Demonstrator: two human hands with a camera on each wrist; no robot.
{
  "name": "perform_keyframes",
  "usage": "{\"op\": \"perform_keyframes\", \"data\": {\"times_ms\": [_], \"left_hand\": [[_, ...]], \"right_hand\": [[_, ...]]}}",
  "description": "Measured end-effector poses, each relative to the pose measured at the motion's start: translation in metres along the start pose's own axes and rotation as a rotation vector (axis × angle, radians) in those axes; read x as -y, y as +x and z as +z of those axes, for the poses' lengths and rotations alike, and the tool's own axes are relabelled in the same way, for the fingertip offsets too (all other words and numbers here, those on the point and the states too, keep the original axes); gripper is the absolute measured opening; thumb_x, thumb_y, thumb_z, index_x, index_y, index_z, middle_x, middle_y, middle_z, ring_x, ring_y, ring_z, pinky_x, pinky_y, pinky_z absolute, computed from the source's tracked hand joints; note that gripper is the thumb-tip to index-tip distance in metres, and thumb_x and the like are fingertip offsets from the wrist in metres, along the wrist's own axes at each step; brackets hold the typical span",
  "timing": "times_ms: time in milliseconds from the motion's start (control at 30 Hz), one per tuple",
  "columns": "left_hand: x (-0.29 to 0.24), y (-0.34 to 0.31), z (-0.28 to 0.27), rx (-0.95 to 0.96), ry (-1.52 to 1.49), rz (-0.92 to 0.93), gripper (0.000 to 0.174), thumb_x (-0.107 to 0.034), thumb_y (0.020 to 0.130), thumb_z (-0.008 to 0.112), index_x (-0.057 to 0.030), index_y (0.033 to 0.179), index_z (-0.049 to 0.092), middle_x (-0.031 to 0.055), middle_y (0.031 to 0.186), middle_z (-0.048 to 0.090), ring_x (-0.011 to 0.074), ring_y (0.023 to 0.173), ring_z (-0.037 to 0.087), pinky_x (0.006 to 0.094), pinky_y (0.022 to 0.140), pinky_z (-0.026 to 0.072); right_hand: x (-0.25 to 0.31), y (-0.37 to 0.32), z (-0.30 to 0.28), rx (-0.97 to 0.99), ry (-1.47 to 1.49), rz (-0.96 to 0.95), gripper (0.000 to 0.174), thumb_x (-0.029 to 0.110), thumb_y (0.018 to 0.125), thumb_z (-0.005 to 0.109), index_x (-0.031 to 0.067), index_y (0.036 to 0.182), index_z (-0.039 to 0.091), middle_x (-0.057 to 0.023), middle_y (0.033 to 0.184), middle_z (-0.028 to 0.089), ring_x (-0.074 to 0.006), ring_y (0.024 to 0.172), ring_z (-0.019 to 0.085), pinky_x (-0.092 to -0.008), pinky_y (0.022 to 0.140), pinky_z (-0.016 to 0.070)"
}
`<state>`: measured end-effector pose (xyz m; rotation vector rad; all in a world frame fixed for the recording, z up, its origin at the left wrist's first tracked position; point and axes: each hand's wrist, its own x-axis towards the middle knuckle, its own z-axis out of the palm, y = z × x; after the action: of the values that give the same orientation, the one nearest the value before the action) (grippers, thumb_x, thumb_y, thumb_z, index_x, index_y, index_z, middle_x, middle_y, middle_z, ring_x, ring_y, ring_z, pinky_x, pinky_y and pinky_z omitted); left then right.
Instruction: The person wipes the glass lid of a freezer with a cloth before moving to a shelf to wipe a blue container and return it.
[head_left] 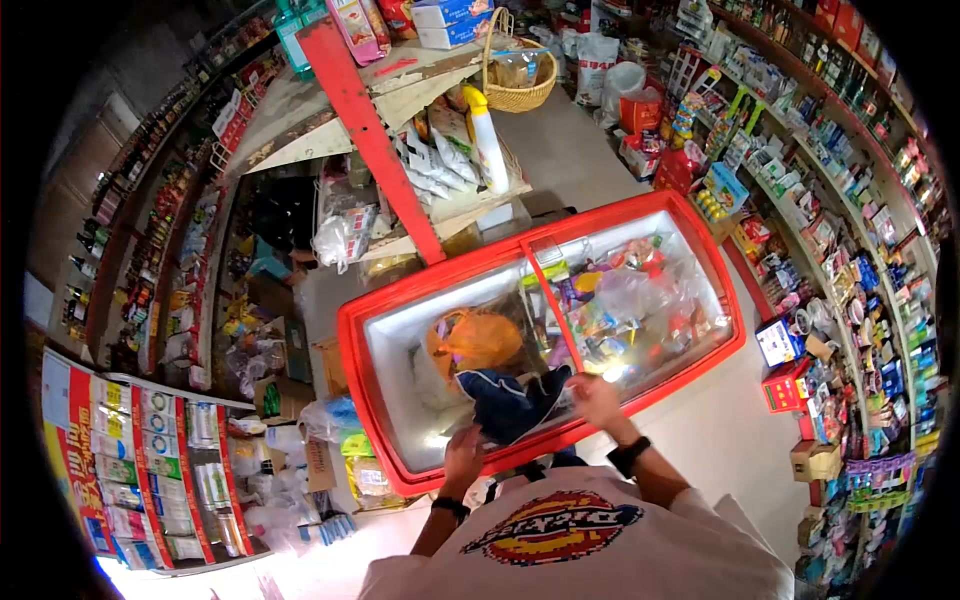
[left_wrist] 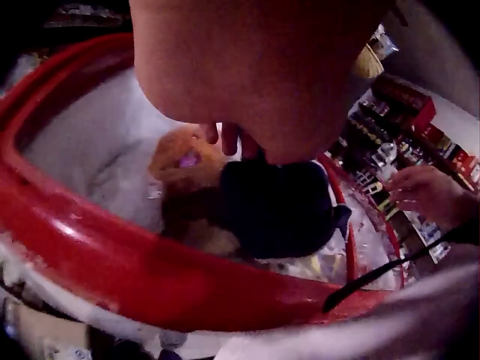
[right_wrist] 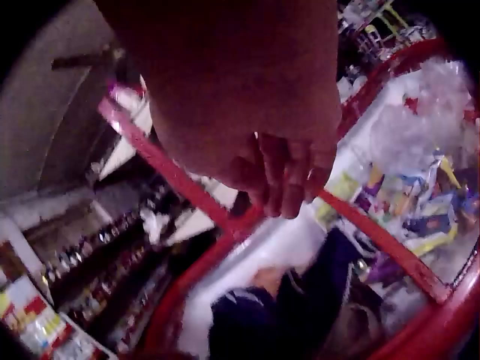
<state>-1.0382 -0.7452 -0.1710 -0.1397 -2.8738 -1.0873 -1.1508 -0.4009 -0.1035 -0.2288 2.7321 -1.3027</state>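
The left hand's (head_left: 463,460) fingers grasped navy cloth (head_left: 508,405) over the red-rimmed freezer (head_left: 355,345); the right hand's (head_left: 599,402) hung loose nearby.

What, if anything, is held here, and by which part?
The left hand holds the dark blue cloth by its near-left edge; the right hand appears to hold nothing.

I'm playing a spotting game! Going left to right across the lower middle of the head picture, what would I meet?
Shelf rack → left hand → blue cloth → right hand → red box.
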Motion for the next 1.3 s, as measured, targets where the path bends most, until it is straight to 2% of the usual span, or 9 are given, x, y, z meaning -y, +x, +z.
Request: {"op": "perform_keyframes", "data": {"times_ms": [233, 400, 533, 667, 767, 967, 1067, 1167, 1300], "left_hand": [[0.052, -0.170, -0.006, -0.109, -0.006, -0.385, 0.022, -0.014, 0.101, 0.063, -0.0110, 0.117, 0.079, 0.0134, 0.103, 0.082, 0.0346, 0.095, 0.079, 0.0465, 0.084, 0.0624], [0.091, -0.244, 0.029, 0.188, 0.243, -0.368, 0.024, -0.026, 0.102, 0.061, -0.0189, 0.115, 0.081, 0.0047, 0.105, 0.084, 0.0265, 0.085, 0.080, 0.0409, 0.074, 0.0640], [0.071, -0.241, 0.032, 0.198, -0.273, -0.595, 0.029, -0.025, 0.097, 0.073, -0.0153, 0.124, 0.080, 0.0056, 0.112, 0.084, 0.0195, 0.090, 0.080, 0.0352, 0.080, 0.0644], [0.088, -0.238, 0.047, 0.208, -0.157, -0.584, 0.028, -0.027, 0.099, 0.072, -0.0147, 0.123, 0.080, 0.0076, 0.103, 0.085, 0.0221, 0.095, 0.083, 0.0372, 0.080, 0.0654], [0.079, -0.218, 0.043, 0.198, -0.048, -0.661, 0.025, -0.024, 0.099, 0.069, -0.0140, 0.120, 0.079, 0.0095, 0.100, 0.085, 0.0239, 0.089, 0.082, 0.0393, 0.075, 0.0652], [0.074, -0.208, 0.031, 0.279, -0.100, -0.425, 0.026, -0.003, 0.103, 0.058, -0.0020, 0.127, 0.069, 0.0112, 0.100, 0.084, 0.0211, 0.087, 0.080, 0.0346, 0.073, 0.0638], [0.067, -0.210, 0.018, 0.188, -0.450, -0.733, 0.027, -0.004, 0.104, 0.058, 0.0018, 0.129, 0.066, 0.0191, 0.101, 0.081, 0.0234, 0.089, 0.079, 0.0342, 0.071, 0.0635], [0.078, -0.211, 0.031, 0.461, 0.040, -0.902, 0.023, -0.018, 0.104, 0.065, -0.0119, 0.122, 0.078, 0.0030, 0.101, 0.084, 0.0174, 0.083, 0.080, 0.0342, 0.072, 0.0641], [0.089, -0.233, 0.044, 0.277, -0.261, -0.541, 0.028, -0.036, 0.101, 0.072, -0.0189, 0.121, 0.082, 0.0035, 0.104, 0.085, 0.0180, 0.094, 0.081, 0.0354, 0.078, 0.0642]], "right_hand": [[0.151, -0.042, -0.162, -0.108, 0.767, -0.364, 0.035, -0.007, 0.091, 0.062, -0.0064, 0.124, 0.074, -0.0130, 0.109, 0.076, -0.0218, 0.102, 0.069, -0.0362, 0.093, 0.0535], [0.248, -0.088, -0.233, 0.004, 0.922, -1.084, 0.026, 0.024, 0.096, 0.074, 0.0017, 0.109, 0.071, -0.0093, 0.060, 0.067, -0.0224, 0.048, 0.055, -0.0356, 0.048, 0.0449], [0.222, -0.180, -0.239, -0.060, 0.909, -0.877, 0.014, 0.008, 0.106, 0.058, 0.0036, 0.096, 0.067, -0.0103, 0.089, 0.074, -0.0271, 0.073, 0.068, -0.0432, 0.062, 0.0573], [0.277, -0.144, -0.221, 0.409, 1.128, -1.405, 0.039, 0.026, 0.117, 0.039, 0.0104, 0.092, 0.064, -0.0179, 0.102, 0.079, -0.0257, 0.083, 0.074, -0.0518, 0.080, 0.0605], [0.272, -0.142, -0.205, 0.822, 1.260, -1.438, 0.041, 0.025, 0.117, 0.041, 0.0074, 0.087, 0.062, -0.0193, 0.099, 0.076, -0.0281, 0.088, 0.074, -0.0502, 0.080, 0.0611], [0.316, -0.140, -0.218, 0.810, 1.355, -1.323, 0.036, 0.013, 0.112, 0.050, 0.0055, 0.079, 0.062, -0.0165, 0.089, 0.062, -0.0338, 0.081, 0.068, -0.0503, 0.076, 0.0620], [0.317, -0.140, -0.214, 0.895, 1.459, -1.292, 0.035, 0.010, 0.111, 0.052, 0.0058, 0.077, 0.060, -0.0146, 0.087, 0.059, -0.0327, 0.078, 0.066, -0.0494, 0.074, 0.0621], [0.321, -0.139, -0.216, 0.924, 1.453, -1.256, 0.036, 0.010, 0.112, 0.052, 0.0059, 0.076, 0.058, -0.0142, 0.086, 0.058, -0.0322, 0.077, 0.065, -0.0488, 0.073, 0.0619], [0.333, -0.140, -0.222, 0.896, 1.423, -1.165, 0.038, 0.011, 0.112, 0.051, 0.0059, 0.075, 0.056, -0.0138, 0.084, 0.057, -0.0316, 0.075, 0.064, -0.0481, 0.071, 0.0615]]}}
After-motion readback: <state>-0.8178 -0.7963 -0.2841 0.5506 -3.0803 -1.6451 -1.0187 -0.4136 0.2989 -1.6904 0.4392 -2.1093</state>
